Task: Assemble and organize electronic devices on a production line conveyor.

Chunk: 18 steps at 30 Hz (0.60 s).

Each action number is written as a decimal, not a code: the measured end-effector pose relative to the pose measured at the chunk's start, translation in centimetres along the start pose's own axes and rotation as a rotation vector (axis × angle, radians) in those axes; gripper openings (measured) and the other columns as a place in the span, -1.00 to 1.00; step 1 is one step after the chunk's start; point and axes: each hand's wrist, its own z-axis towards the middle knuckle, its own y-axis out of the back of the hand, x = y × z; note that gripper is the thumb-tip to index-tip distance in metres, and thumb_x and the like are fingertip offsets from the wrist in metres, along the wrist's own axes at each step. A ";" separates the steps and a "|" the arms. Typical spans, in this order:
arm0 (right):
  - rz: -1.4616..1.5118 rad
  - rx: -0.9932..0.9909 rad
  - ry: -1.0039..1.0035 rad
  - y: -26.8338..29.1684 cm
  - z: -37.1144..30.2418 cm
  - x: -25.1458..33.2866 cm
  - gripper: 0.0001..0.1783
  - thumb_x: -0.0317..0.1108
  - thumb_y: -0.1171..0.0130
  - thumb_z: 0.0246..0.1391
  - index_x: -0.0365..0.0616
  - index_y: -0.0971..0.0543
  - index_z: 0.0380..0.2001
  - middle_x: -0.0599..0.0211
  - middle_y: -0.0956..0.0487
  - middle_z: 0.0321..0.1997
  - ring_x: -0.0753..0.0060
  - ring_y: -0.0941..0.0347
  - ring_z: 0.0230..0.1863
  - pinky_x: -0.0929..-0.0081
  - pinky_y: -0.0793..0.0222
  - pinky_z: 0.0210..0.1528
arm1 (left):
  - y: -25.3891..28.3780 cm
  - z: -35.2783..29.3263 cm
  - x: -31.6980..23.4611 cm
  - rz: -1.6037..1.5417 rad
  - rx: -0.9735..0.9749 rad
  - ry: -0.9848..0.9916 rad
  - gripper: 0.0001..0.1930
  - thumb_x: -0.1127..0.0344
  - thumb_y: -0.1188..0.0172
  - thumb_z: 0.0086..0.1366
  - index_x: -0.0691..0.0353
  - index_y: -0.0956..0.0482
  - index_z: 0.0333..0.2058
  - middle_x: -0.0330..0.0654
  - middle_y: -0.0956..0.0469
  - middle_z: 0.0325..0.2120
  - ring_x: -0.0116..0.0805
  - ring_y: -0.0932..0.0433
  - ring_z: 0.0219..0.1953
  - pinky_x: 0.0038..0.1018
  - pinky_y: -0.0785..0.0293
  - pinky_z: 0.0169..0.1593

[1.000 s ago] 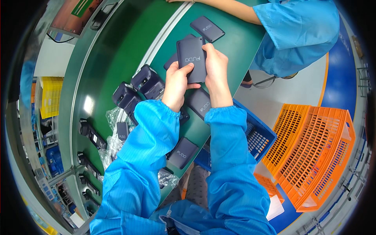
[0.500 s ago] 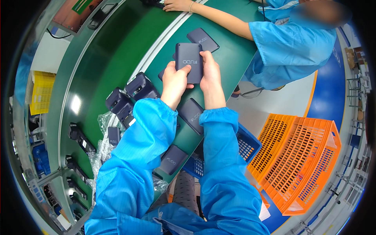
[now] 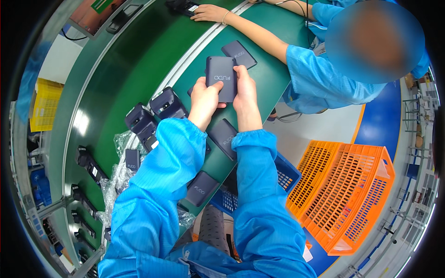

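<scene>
A dark blue-grey flat rectangular device [image 3: 227, 69] with rounded corners and pale lettering is held over the green bench. My left hand [image 3: 206, 101] grips its left side, thumb lying on its face. On its right edge, my right hand [image 3: 245, 95] has its fingers closed around it. Just beyond lies a similar flat device [image 3: 241, 53] on the bench. Nearer me are two more flat devices, one by my right wrist [image 3: 224, 138] and one by the bench edge [image 3: 202, 188]. Another dark piece shows partly behind my left hand.
Bulkier dark handheld devices [image 3: 168, 103] stand left of my arm, beside clear plastic wrap [image 3: 111, 190]. More lie along the green belt [image 3: 139, 65]. A co-worker's hand [image 3: 208, 13] touches a dark device at the back. Orange crates [image 3: 343, 185] and a blue crate [image 3: 287, 173] sit right of the bench.
The held device has dropped slightly lower in view, still between both hands. The co-worker's head and body have come further into view on the right.
</scene>
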 end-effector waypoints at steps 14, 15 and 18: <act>-0.040 -0.017 0.005 -0.2 -1.0 0.3 -0.72 -0.30 -0.05 -0.10 -0.37 -0.47 -0.47 0.26 -0.48 -0.47 0.45 -0.39 -0.47 0.48 -0.33 -0.42 | 0.3 -0.6 0.2 -0.007 -0.012 -0.003 -0.71 0.32 -0.03 0.16 0.37 -0.33 -0.18 -0.06 -0.49 -0.37 -0.34 -0.53 -0.44 -0.55 -0.48 -0.57; -0.061 -0.003 -0.014 -0.2 -1.2 0.5 -0.72 -0.29 -0.05 -0.09 -0.35 -0.47 -0.42 0.28 -0.48 -0.43 0.45 -0.38 -0.41 0.49 -0.31 -0.34 | 0.3 -0.7 0.1 -0.008 -0.016 -0.002 -0.71 0.32 -0.03 0.16 0.37 -0.33 -0.18 -0.06 -0.49 -0.37 -0.34 -0.53 -0.44 -0.55 -0.48 -0.57; -0.087 0.013 -0.050 -0.5 -1.7 0.8 -0.70 -0.27 -0.05 -0.08 -0.33 -0.47 -0.37 0.30 -0.48 -0.38 0.45 -0.37 -0.35 0.51 -0.29 -0.25 | 0.6 -1.0 -0.3 -0.032 0.000 -0.008 -0.71 0.32 -0.04 0.16 0.38 -0.33 -0.18 -0.04 -0.49 -0.37 -0.33 -0.53 -0.44 -0.54 -0.49 -0.57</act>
